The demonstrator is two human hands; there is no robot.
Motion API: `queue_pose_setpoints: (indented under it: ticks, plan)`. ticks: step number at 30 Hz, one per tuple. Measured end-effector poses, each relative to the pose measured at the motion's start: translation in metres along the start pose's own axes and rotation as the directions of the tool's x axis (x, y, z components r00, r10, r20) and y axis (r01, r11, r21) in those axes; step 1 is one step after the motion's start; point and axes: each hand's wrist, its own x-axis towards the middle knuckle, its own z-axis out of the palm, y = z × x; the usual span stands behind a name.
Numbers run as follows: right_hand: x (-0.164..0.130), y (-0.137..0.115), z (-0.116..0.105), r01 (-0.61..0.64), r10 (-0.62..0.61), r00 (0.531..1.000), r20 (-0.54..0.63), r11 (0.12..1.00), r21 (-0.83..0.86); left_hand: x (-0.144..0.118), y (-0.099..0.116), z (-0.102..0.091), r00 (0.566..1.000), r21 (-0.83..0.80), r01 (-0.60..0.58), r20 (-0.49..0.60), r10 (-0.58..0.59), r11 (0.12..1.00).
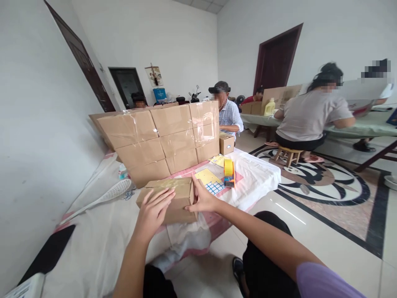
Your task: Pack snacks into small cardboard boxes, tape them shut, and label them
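Observation:
A closed cardboard box [178, 211] sits near the front edge of the cloth-covered table, with shiny tape along its top seam. My left hand [155, 207] lies on its left part, fingers stretched flat over the top and front edge. At the box's right end is my right hand [203, 196], gripping the end between thumb and fingers; part of the palm side is hidden. Just right of that hand stands a tape dispenser [229, 178] with a yellow roll, beside patterned yellow, blue and white patches on the table cover [251, 171].
Behind the box rises a stacked wall of taped cardboard boxes [176, 140]; a smaller box [227, 143] stands at its right end. A white fly swatter [114, 190] and scissors [128, 195] lie left. People sit at this table and another [356, 130].

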Motion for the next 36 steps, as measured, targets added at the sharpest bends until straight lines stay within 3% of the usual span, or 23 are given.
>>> queue_pose_setpoints:
  ticks: [3,5,8,10,12,13,15,17,19,21,23,26,28,31,36]
  plan:
    - [-0.01,-0.009,-0.036,0.021,-0.013,0.976,-0.215,0.999,0.033,0.008,0.011,0.002,0.98,0.025,0.015,-0.2,-0.009,1.0]
    - [-0.014,-0.009,-0.08,0.037,-0.015,0.901,-0.434,0.998,0.043,0.011,0.016,0.003,0.961,0.026,0.019,-0.276,-0.011,0.999]
    - [-0.02,0.009,-0.157,0.018,-0.086,0.654,-0.752,0.995,-0.099,0.012,0.017,0.006,0.963,0.014,0.012,-0.269,-0.008,1.0]
    - [-0.024,0.034,-0.199,-0.115,-0.138,0.472,-0.871,0.969,-0.216,0.011,0.014,0.01,0.971,-0.007,0.017,-0.237,-0.018,1.0]
    - [-0.026,0.065,-0.224,-0.275,-0.128,0.38,-0.916,0.93,-0.244,0.01,0.012,0.014,0.978,-0.026,0.029,-0.207,-0.033,0.999]
    - [-0.027,0.081,-0.229,-0.344,-0.079,0.356,-0.931,0.915,-0.209,0.01,0.012,0.016,0.98,-0.035,0.034,-0.193,-0.04,0.999]
    - [-0.027,0.109,-0.227,-0.468,0.061,0.353,-0.934,0.876,-0.12,0.01,0.012,0.019,0.987,-0.055,0.052,-0.149,-0.059,0.997]
    - [-0.023,0.129,-0.215,-0.57,0.168,0.387,-0.907,0.817,-0.091,0.01,0.014,0.022,0.992,-0.079,0.08,-0.092,-0.087,0.994]
    - [-0.018,0.142,-0.204,-0.633,0.201,0.422,-0.884,0.763,-0.129,0.011,0.017,0.022,0.993,-0.099,0.103,-0.055,-0.109,0.99]
    - [-0.012,0.149,-0.198,-0.666,0.22,0.428,-0.876,0.733,-0.141,0.01,0.018,0.023,0.992,-0.114,0.113,-0.049,-0.119,0.987]
    - [-0.008,0.154,-0.197,-0.707,0.292,0.382,-0.877,0.704,-0.073,0.01,0.019,0.023,0.991,-0.125,0.119,-0.044,-0.125,0.985]
    - [-0.006,0.162,-0.199,-0.769,0.419,0.272,-0.867,0.636,0.066,0.008,0.017,0.023,0.989,-0.136,0.143,-0.018,-0.147,0.98]
    - [-0.007,0.165,-0.2,-0.786,0.458,0.232,-0.858,0.608,0.112,0.007,0.015,0.023,0.985,-0.144,0.169,-0.009,-0.172,0.975]
    - [-0.007,0.164,-0.198,-0.795,0.482,0.216,-0.849,0.592,0.133,0.007,0.014,0.02,0.978,-0.164,0.205,-0.012,-0.209,0.965]
    - [-0.001,0.139,-0.199,-0.76,0.426,0.241,-0.872,0.642,0.103,0.008,0.015,0.009,0.962,-0.219,0.265,-0.004,-0.273,0.939]
